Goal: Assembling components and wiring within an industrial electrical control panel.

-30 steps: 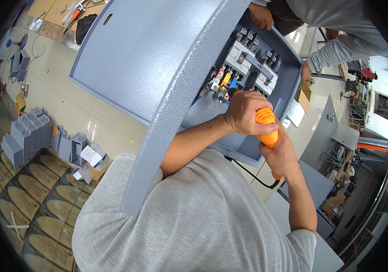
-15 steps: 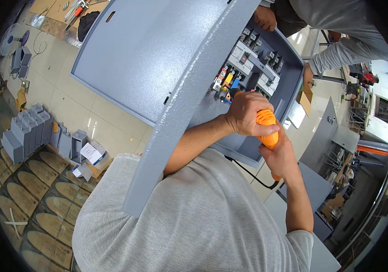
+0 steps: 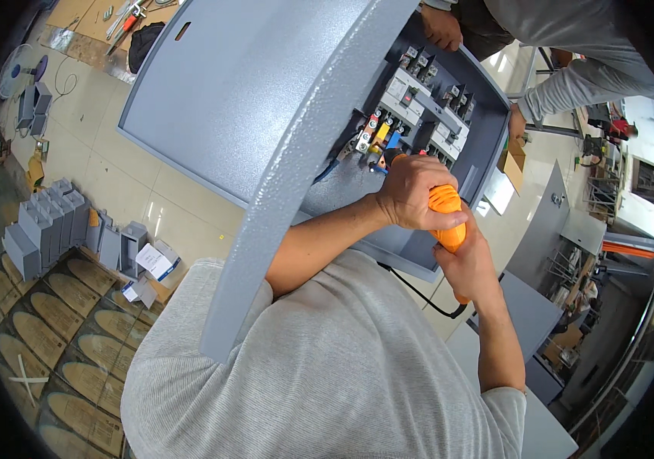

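Both my hands grip an orange corded power drill (image 3: 447, 205) pointed into a grey metal cabinet (image 3: 487, 172). My left hand (image 3: 415, 187) is wrapped round the drill's front body, and my right hand (image 3: 470, 262) is closed on its handle. The drill's dark nose (image 3: 393, 155) reaches the lower end of the busbars; its very tip is hidden by my left hand. Beside it are a yellow-sleeved busbar (image 3: 381, 133) and a blue-sleeved one (image 3: 394, 140). Above them sits a white circuit breaker (image 3: 402, 98), with a second circuit breaker (image 3: 446, 139) to its right.
The cabinet's open grey door (image 3: 220, 99) spreads left, its thick edge crossing over my left arm. Across the cabinet, a co-worker's hands (image 3: 441, 29) rest on its rim. Grey boxes (image 3: 40, 229) stand at left; a black cord (image 3: 426, 304) hangs below the drill.
The door's edge has shifted slightly left, uncovering more of the cabinet's inside and a blue cable. Both hands keep their grip on the drill, almost unmoved.
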Motion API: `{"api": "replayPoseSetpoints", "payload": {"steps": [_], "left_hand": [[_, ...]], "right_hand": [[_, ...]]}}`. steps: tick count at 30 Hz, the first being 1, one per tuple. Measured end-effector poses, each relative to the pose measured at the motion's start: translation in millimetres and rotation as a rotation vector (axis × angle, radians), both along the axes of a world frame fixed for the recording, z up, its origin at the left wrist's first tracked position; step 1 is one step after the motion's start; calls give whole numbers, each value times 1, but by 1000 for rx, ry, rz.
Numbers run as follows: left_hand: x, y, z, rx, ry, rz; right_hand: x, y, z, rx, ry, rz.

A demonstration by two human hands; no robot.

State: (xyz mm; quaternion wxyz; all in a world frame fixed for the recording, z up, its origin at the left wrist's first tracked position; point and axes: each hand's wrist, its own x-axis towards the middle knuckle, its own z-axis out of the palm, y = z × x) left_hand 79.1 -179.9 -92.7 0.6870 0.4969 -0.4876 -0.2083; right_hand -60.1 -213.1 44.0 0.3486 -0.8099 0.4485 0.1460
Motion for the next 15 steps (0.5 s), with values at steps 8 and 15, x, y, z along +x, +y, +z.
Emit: {"api": "replayPoseSetpoints", "payload": {"steps": [8,15], "left_hand": [[-2,-2,0,-9,2,-18],[-1,-4,2,2,22,-17]], "right_hand": [[0,2,1,10,-34,-31],[2,-1,4,20,-12,-62]]}}
